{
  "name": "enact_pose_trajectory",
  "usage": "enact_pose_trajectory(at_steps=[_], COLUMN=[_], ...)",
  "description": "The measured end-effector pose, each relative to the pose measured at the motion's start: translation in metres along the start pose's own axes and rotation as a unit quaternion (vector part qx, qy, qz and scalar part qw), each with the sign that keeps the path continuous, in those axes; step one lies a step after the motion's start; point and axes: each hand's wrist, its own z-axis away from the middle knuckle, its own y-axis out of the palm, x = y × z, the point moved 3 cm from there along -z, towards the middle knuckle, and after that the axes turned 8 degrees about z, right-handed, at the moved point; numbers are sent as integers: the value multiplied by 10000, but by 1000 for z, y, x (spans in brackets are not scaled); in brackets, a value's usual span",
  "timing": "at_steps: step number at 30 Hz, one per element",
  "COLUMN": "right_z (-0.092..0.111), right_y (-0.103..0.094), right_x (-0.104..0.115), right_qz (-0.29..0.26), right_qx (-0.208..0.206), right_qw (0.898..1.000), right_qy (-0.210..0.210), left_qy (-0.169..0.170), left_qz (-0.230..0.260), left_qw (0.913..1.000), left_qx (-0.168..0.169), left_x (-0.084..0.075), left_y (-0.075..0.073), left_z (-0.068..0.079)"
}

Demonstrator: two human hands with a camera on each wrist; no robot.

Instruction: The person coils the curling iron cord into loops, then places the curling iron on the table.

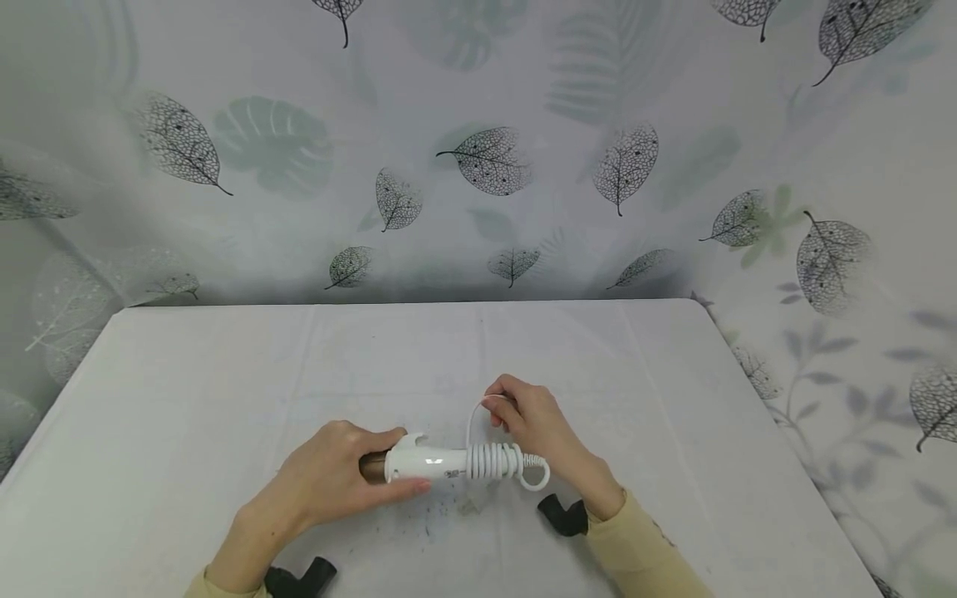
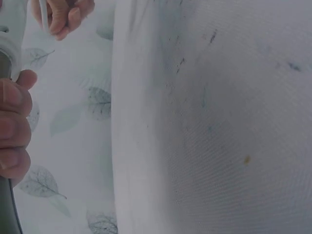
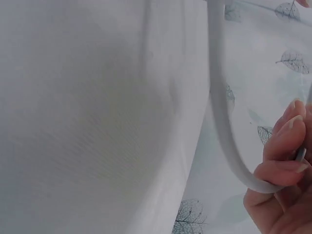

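A white curling iron (image 1: 437,463) is held level above the table, its power cord (image 1: 493,461) coiled several turns around the handle's right part. My left hand (image 1: 336,469) grips it by the brownish barrel (image 1: 373,468), thumb stretched along the white handle. In the left wrist view, curled fingers (image 2: 14,131) wrap the grey metal barrel (image 2: 9,207). Above and right of the coils, my right hand (image 1: 534,419) pinches a free stretch of the cord. That cord (image 3: 225,122) hangs in a curve into the right fingers (image 3: 282,170) in the right wrist view.
A white cloth covers the table (image 1: 224,374), with small dark marks below the curling iron. Behind it hangs a leaf-patterned curtain (image 1: 478,100). Black curved pieces (image 1: 564,515) sit by both wrists, near the yellowish sleeves (image 1: 643,548).
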Motion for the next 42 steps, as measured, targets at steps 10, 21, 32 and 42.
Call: enact_pose_trajectory(at_steps=[10, 21, 32, 42], right_z=[2, 4, 7, 14], right_y=[-9, -13, -13, -16], right_x=[-4, 1, 20, 34], right_qz=[18, -1058, -872, -775], right_qx=[19, 179, 274, 248], right_qw=[9973, 9904, 9909, 9943], right_qy=[734, 866, 987, 694], left_qy=[-398, -720, -729, -942], left_qz=[-255, -491, -829, -928], left_qw=[9981, 9944, 9924, 9898], left_qx=[385, 594, 539, 529], left_x=[5, 9, 10, 10], left_y=[3, 7, 9, 8], left_z=[1, 0, 0, 0])
